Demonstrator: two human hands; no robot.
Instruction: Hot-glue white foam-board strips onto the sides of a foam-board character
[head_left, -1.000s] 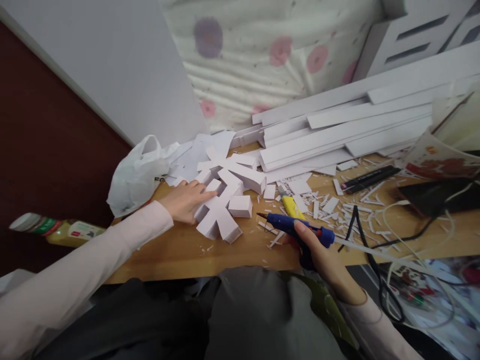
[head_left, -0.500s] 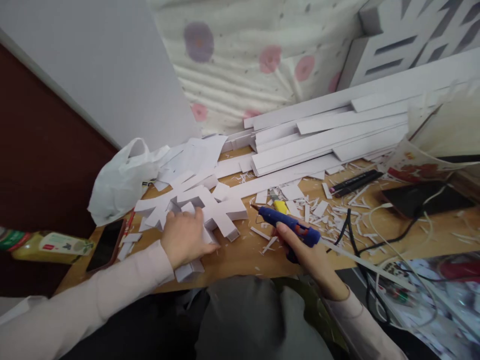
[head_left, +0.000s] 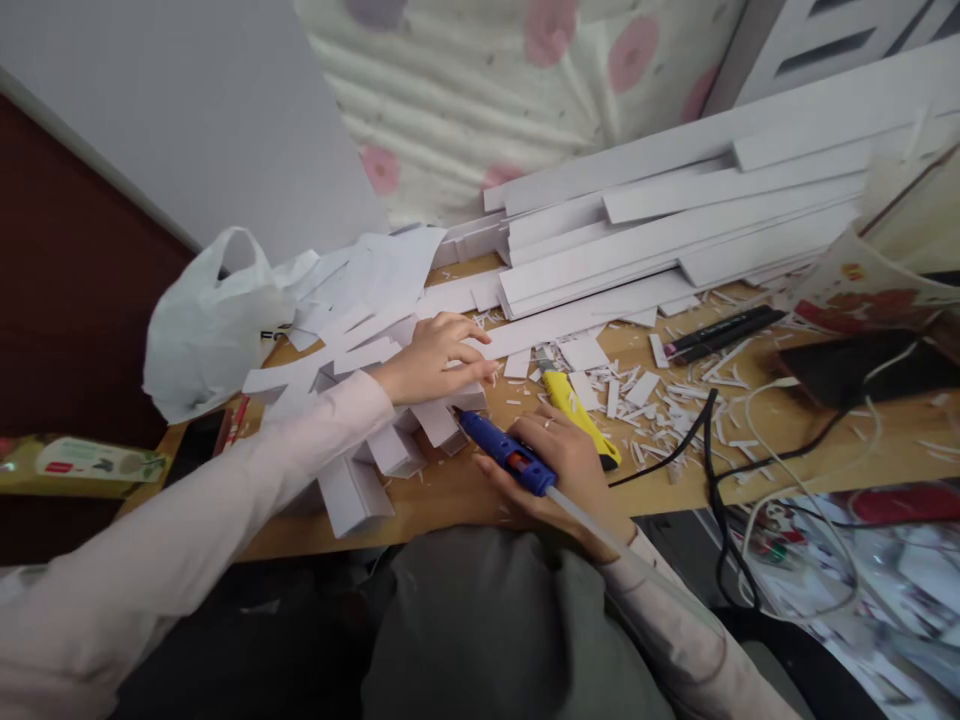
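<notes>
A white paper-box structure [head_left: 375, 450] with several arms lies on the wooden table [head_left: 787, 430], partly over the near edge. My left hand [head_left: 431, 357] rests on top of it, fingers spread and pressing one arm. My right hand [head_left: 559, 470] grips a blue glue gun [head_left: 506, 455], its nozzle touching the structure just below my left hand. A clear glue stick pokes out of the gun's back.
A yellow utility knife [head_left: 577, 410] lies beside my right hand. Long white card strips [head_left: 675, 230] are stacked at the back. Paper scraps, black markers [head_left: 720, 332], black cables [head_left: 712, 440], a white plastic bag [head_left: 206, 325] and a dark phone [head_left: 199, 440] surround the work.
The paper structure has been pulled toward the near edge. My left hand shifted onto a farther arm of it, and my right hand brought the glue gun's nozzle left to the structure.
</notes>
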